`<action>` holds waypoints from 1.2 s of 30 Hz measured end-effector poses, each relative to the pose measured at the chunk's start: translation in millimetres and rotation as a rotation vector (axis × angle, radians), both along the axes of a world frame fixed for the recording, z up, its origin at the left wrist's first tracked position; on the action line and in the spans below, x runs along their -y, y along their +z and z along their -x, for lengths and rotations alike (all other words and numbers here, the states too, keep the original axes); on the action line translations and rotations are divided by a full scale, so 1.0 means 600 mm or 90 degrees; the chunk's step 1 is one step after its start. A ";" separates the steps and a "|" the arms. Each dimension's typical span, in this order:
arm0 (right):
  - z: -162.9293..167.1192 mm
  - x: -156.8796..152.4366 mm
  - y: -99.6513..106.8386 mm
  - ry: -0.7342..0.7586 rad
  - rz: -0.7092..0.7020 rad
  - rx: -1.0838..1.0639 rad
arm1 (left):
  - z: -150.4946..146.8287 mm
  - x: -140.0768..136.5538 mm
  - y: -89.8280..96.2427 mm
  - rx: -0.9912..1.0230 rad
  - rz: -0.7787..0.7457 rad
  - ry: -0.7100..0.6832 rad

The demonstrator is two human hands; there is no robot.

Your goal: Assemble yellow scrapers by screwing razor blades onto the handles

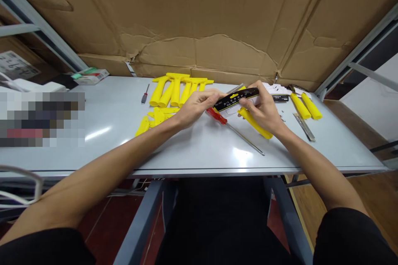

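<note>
I see the left hand (200, 105) pinching a black card (234, 99); the right hand (263, 109) clasps it and a yellow handle (258, 126).

"What does the person have on?"

"Black, short-sleeved. The left sleeve (46, 246) shows in the lower left corner, the right sleeve (351, 236) in the lower right."

"How far down do they reach?"

"Roughly to the elbows. The left forearm (124, 151) and right forearm (317, 169) are bare below the hems."

"And the hands?"

"Also bare: the left hand (195, 109) and the right hand (267, 112) alike."

"What about the middle?"

"Black clothing (214, 223), so dark its folds hardly show. I can't tell where top ends and legwear begins."

"The sleeve fabric?"

"Solid black, with softly curved hems."
</note>
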State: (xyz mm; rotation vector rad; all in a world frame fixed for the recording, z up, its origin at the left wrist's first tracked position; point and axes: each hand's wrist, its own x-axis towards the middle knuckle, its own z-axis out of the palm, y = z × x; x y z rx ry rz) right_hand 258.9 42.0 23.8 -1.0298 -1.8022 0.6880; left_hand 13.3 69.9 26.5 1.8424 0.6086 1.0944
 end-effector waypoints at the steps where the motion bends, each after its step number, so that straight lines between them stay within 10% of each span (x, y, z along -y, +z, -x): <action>1: 0.003 0.002 0.000 -0.004 -0.009 0.014 | 0.001 -0.001 -0.002 0.005 -0.013 0.017; 9: 0.016 0.006 -0.008 0.013 -0.056 0.070 | -0.001 -0.008 -0.013 -0.025 0.110 -0.061; 16: 0.005 0.002 -0.009 0.024 -0.076 0.191 | -0.003 -0.011 -0.008 0.055 0.236 0.082; 30: 0.021 0.003 -0.031 -0.103 -0.205 0.527 | -0.008 -0.016 -0.018 0.096 0.299 0.087; 36: -0.129 -0.078 0.022 -0.264 -0.257 0.428 | 0.006 -0.025 -0.011 0.106 0.318 0.108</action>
